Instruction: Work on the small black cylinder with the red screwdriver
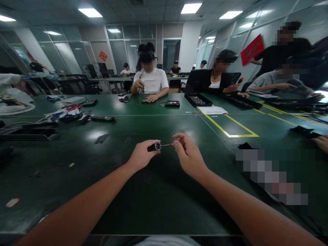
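Observation:
Above the middle of the green table (128, 198), my left hand (139, 156) is wrapped around a short black flashlight (157, 146). Its round, silver-rimmed end faces towards me and slightly right. My right hand (190, 156) pinches a small screwdriver (167, 145) by its red end, thumb against the fingers. The thin metal shaft points left, with its tip at the flashlight's rim; whether it touches, I cannot tell. My palm and fingers hide the rest of the screwdriver's handle and the flashlight's body.
Red-handled scissors (74, 107), pens (104, 118) and cables lie at the left. A black tray (198, 99) and white paper (212, 110) lie ahead right, by yellow tape (242, 136). A person (151, 80) works opposite. Dark cloth-like material (249, 146) lies at the right.

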Demonstrator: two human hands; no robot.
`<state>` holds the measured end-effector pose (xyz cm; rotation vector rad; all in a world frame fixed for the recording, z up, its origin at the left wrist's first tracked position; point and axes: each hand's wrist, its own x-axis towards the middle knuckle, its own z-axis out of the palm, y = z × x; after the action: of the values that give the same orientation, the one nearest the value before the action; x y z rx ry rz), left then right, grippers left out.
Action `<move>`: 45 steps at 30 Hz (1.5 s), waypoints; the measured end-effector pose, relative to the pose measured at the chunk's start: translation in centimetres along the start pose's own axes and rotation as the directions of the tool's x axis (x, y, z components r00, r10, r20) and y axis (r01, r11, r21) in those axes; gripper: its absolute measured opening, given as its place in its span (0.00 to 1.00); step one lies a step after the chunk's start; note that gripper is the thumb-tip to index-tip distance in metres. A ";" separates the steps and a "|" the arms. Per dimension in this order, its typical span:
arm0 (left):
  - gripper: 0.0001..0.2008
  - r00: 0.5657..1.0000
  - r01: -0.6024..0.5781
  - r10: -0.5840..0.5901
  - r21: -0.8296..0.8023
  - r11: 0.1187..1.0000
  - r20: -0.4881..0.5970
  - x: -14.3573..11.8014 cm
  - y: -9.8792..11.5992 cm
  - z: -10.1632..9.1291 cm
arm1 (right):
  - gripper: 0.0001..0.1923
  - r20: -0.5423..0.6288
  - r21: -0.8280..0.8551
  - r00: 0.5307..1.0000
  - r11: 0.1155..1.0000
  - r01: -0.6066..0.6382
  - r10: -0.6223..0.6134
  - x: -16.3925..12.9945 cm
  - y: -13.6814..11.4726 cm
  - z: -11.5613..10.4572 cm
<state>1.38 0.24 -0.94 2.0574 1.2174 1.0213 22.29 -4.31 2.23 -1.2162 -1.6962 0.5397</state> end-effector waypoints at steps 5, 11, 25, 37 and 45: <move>0.21 0.999 -0.032 0.031 0.031 0.999 0.032 -0.1 0.2 0.1 | 0.12 -0.044 0.109 0.999 0.994 -0.023 0.028 0.3 0.5 0.5; 0.20 0.979 -0.186 0.170 0.154 0.970 0.112 -0.1 0.8 -0.2 | 0.12 -0.030 0.582 0.901 0.741 -0.335 0.432 2.0 2.3 0.5; 0.23 0.996 -0.073 0.065 0.157 0.985 0.054 -0.2 1.4 -0.5 | 0.16 -0.072 0.560 0.950 0.800 -0.215 0.305 2.0 2.8 0.9; 0.21 0.997 -0.070 0.061 0.212 0.975 0.051 0.0 1.5 -0.5 | 0.20 -0.100 0.204 0.994 0.979 -0.020 0.041 0.4 0.6 -0.1; 0.21 0.997 -0.054 0.044 0.189 0.980 0.056 0.0 0.9 -0.4 | 0.13 -0.104 0.036 0.995 0.999 0.016 -0.012 0.1 0.3 -0.1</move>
<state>1.45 -0.15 -0.07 2.2558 1.2873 0.8979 22.54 -4.08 2.11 -1.1845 -1.6000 0.4891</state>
